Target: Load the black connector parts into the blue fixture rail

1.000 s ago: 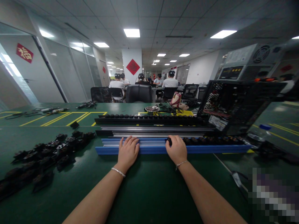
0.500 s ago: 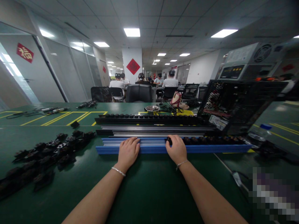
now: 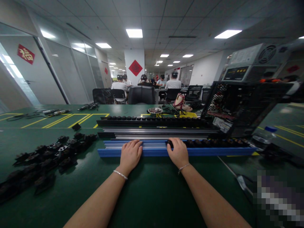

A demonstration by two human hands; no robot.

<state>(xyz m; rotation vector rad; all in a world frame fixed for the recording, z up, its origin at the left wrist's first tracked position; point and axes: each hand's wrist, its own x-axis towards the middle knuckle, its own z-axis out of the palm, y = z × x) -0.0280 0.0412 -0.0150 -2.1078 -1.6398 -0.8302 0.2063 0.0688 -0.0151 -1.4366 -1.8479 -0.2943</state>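
A long blue rail (image 3: 152,152) with an open channel lies across the green table in front of me. My left hand (image 3: 131,154) grips it left of the middle, fingers over the far side and thumb toward the near wall. At the channel, my right hand (image 3: 178,152) is closed on a small black part (image 3: 170,143), mostly hidden by the fingers. To its right, a row of similar black parts (image 3: 213,143) fills the channel. A loose heap of black parts (image 3: 45,155) lies on the table at left.
Behind the blue rail lie silver-and-black rails (image 3: 156,130) and a black rail (image 3: 142,123) holding a row of parts. An open computer case (image 3: 247,107) stands at right, near a bottle with a blue cap (image 3: 264,134). A metal bowl (image 3: 155,110) sits farther back.
My right hand has slid slightly left along the blue rail with the small black part. My left hand keeps its place.
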